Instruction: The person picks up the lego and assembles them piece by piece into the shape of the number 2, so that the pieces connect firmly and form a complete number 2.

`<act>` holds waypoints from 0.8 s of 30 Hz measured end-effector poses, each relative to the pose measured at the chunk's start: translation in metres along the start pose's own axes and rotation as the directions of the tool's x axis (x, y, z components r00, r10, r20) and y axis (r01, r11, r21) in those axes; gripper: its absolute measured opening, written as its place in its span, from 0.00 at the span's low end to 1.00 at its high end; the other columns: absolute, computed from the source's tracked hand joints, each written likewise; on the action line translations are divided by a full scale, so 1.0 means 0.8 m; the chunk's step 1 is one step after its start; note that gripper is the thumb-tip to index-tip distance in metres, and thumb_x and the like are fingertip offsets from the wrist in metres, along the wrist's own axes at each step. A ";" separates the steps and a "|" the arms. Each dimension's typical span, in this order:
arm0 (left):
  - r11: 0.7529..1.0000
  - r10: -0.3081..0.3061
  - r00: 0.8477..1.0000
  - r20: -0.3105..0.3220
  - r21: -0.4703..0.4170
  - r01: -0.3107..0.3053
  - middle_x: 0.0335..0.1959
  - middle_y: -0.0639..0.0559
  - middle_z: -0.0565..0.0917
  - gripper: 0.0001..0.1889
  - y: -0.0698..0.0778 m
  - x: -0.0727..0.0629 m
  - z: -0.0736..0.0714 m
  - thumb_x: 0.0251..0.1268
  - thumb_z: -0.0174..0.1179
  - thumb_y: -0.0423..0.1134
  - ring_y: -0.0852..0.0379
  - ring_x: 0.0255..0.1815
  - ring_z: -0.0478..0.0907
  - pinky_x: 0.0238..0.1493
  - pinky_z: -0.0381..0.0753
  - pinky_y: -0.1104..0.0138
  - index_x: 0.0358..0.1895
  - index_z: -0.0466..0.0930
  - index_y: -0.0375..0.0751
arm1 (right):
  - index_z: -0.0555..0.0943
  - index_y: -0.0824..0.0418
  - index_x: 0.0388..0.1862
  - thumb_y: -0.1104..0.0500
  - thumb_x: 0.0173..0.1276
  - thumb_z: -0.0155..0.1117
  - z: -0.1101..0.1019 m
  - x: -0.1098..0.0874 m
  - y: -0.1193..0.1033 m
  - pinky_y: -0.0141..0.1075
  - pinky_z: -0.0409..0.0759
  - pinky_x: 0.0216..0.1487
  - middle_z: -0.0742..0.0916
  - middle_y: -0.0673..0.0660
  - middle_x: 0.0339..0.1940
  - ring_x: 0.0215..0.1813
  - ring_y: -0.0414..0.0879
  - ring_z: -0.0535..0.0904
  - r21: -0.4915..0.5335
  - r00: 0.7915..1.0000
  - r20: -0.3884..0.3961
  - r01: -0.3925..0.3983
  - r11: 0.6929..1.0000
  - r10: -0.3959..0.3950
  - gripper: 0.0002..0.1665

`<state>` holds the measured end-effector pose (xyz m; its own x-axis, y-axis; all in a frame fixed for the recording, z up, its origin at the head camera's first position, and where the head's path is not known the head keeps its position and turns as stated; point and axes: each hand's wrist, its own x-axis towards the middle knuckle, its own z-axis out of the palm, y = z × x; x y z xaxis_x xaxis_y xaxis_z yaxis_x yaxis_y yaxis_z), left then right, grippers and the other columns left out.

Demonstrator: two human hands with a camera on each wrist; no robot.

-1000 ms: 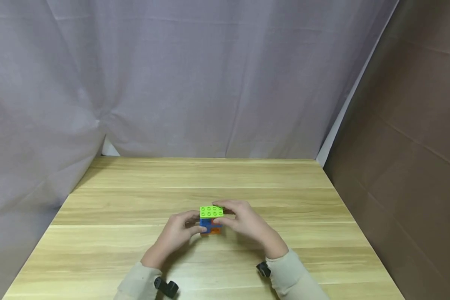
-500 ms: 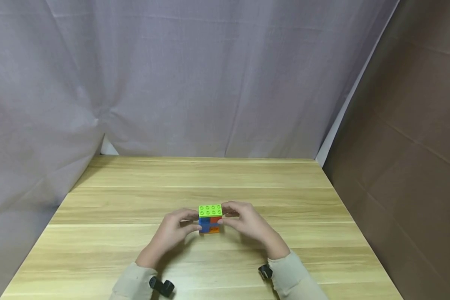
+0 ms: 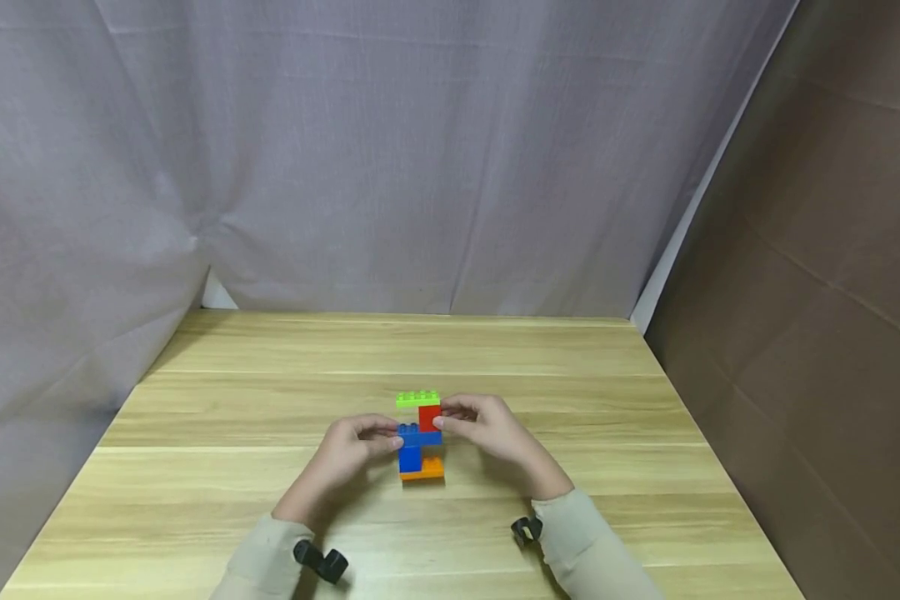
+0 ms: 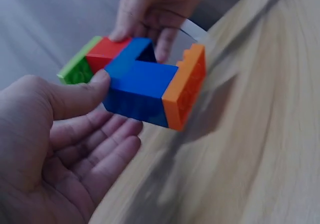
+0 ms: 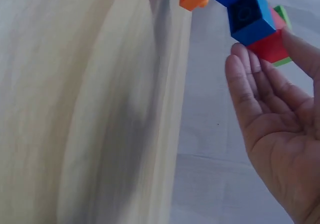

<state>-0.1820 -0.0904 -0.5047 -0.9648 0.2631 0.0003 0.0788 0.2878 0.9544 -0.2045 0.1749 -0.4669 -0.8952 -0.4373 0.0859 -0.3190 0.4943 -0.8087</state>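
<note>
A joined stack of toy building bricks is held between the hands, its front turned into view. From the bottom it has an orange plate [image 3: 422,470], a small blue brick [image 3: 409,459], a longer blue brick [image 3: 420,435], a red brick [image 3: 429,417] and a lime green plate [image 3: 417,398]. My left hand [image 3: 352,450] pinches the longer blue brick from the left, thumb in front. On the other side, my right hand [image 3: 487,429] pinches the red brick. In the left wrist view the orange plate hangs above the wooden surface, apart from its shadow.
The wooden table [image 3: 270,383] carries the shadows of both hands. A grey cloth [image 3: 420,167] hangs behind it and along the left, with a brown cloth [image 3: 810,292] on the right. Black wrist devices [image 3: 321,561] sit at both cuffs.
The right hand has shifted its hold from the green plate to the red brick. The stack has risen and tipped back, so its front side and gaps now show.
</note>
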 end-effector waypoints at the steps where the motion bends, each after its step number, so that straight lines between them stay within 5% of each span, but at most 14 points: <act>1: 1.000 -0.018 1.000 0.004 -0.015 0.018 0.44 0.54 0.88 0.16 0.000 0.001 0.000 0.60 0.72 0.48 0.54 0.48 0.83 0.56 0.80 0.54 0.47 0.88 0.45 | 0.84 0.60 0.55 0.45 0.70 0.68 0.000 0.002 0.001 0.37 0.83 0.51 0.89 0.48 0.45 0.46 0.42 0.83 0.011 1.000 0.010 -0.019 1.000 0.019 0.24; 9: 0.993 -0.112 0.993 0.024 -0.043 0.113 0.47 0.48 0.87 0.17 -0.006 0.010 0.003 0.62 0.71 0.47 0.52 0.51 0.82 0.57 0.81 0.55 0.47 0.88 0.39 | 0.86 0.58 0.53 0.43 0.68 0.69 0.006 0.012 0.018 0.45 0.81 0.58 0.89 0.51 0.48 0.51 0.47 0.82 0.133 0.983 0.065 -0.179 0.975 0.172 0.24; 16: 0.978 -0.148 0.986 0.081 -0.135 0.158 0.45 0.41 0.88 0.21 -0.012 0.017 0.011 0.66 0.68 0.44 0.50 0.44 0.87 0.48 0.86 0.59 0.51 0.84 0.27 | 0.84 0.70 0.52 0.54 0.70 0.70 0.015 0.016 0.031 0.46 0.87 0.49 0.88 0.61 0.44 0.44 0.53 0.87 0.352 0.956 0.125 -0.291 0.889 0.264 0.21; 24: 0.984 -0.139 0.989 0.058 -0.106 0.144 0.45 0.40 0.88 0.22 -0.018 0.018 0.018 0.67 0.67 0.46 0.49 0.44 0.88 0.49 0.86 0.60 0.50 0.84 0.27 | 0.83 0.72 0.51 0.55 0.72 0.68 0.019 0.019 0.034 0.46 0.87 0.49 0.88 0.61 0.44 0.44 0.53 0.87 0.335 0.951 0.136 -0.308 0.890 0.278 0.20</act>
<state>-0.1931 -0.0774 -0.5228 -0.9502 0.2736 -0.1492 -0.0879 0.2239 0.9706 -0.2222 0.1704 -0.4968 -0.8975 -0.3809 -0.2225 0.0962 0.3234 -0.9413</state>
